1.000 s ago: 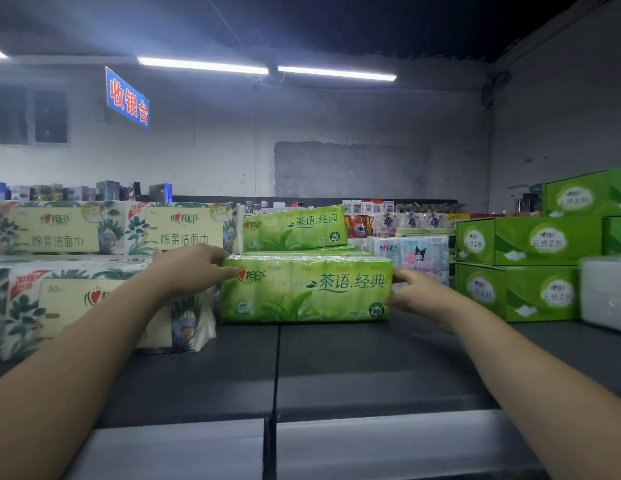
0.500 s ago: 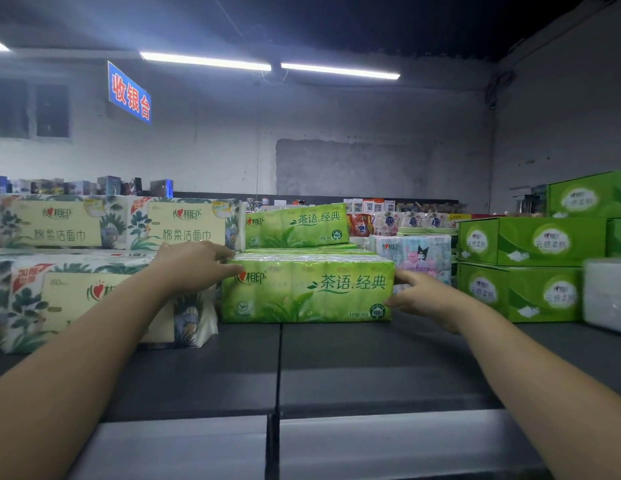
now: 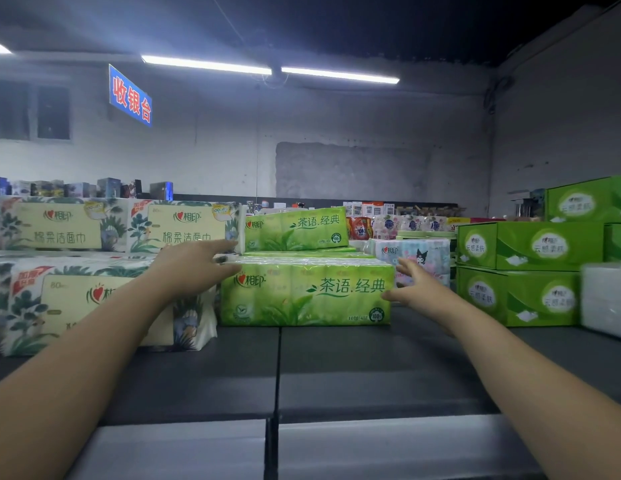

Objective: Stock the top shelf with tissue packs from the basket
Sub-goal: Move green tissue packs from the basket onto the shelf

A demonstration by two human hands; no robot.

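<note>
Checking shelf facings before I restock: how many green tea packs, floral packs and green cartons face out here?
Green tea packs: 2
Floral packs: 3
Green cartons: 4, one cut off at the edge
Total: 9

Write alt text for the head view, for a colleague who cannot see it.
Two bare arms reach over a dark shelf to a green tissue pack lying on it; the left hand and right hand, fingers straight, flank its ends. Floral packs sit to its left, green boxes to its right.
</note>
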